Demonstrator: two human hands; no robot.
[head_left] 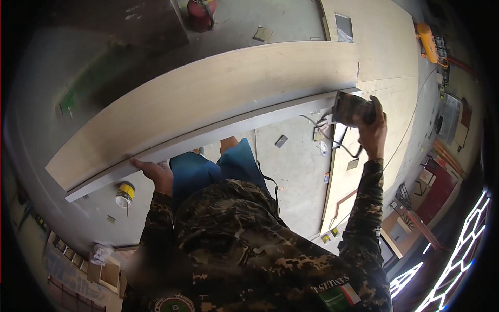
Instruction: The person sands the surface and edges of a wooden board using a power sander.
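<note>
**Steadying a long board while holding a block at its end**

The left hand (156, 174) rests its fingers on the near edge of the long pale board (218, 99). The right hand (371, 130) grips a dark block (352, 108) at the board's far end. A yellow can (125, 193) stands below the left fingers. Steady pressure would likely keep the board still.

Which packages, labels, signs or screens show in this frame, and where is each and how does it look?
Can: on the floor below the long board's left end, near the left hand; small round tin, yellow label band, white lid.
Sanding block: gripped in the right hand at the long board's right end; dark, rectangular, print too blurred to make out.
Screens: none visible.
</note>
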